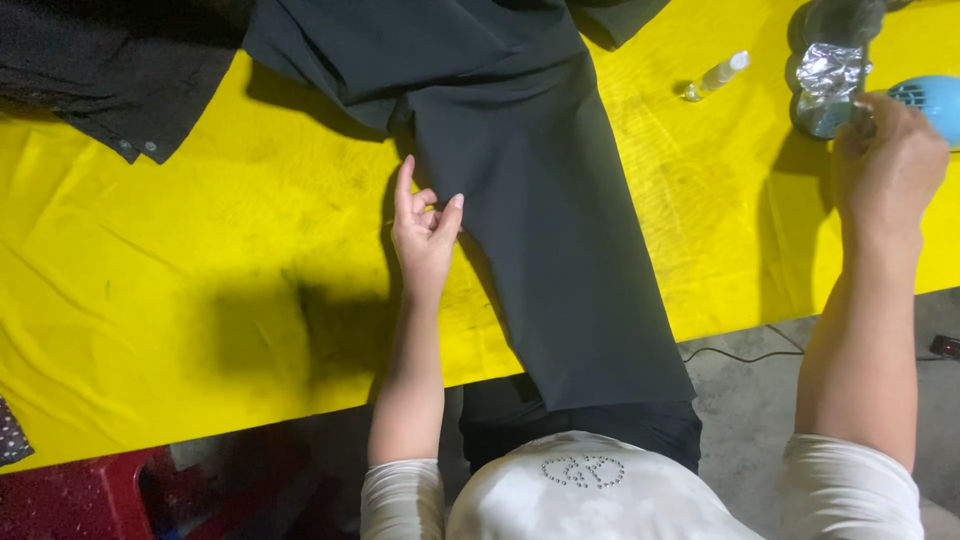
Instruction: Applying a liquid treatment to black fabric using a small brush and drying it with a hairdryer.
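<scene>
dark shirt (pixel 110 75): lies bunched at the far left of the surface, well left of the trouser leg; untouched.
surface (pixel 200 260): yellow cloth cover, creased and smudged, bare to the left of the trouser leg.
left hand (pixel 424 235): rests at the left edge of the trouser leg.
left fingers (pixel 404 185): loosely apart; forefinger straight, the rest curled, thumb tip touching the cloth. No pinch visible.
trouser leg (pixel 545 230): dark garment laid flat down the middle, its hem hanging over the near edge of the surface.
progress: leg looks spread and mostly smooth under the left hand; pressing seems not yet begun, judging by the iron standing off the cloth.
spray bottle (pixel 716 76): small, clear, lying right of the trouser leg.
iron (pixel 832 70): foil-wrapped, far right of the trouser leg.
right hand (pixel 888 150): fingers closed around the iron's handle.
</scene>
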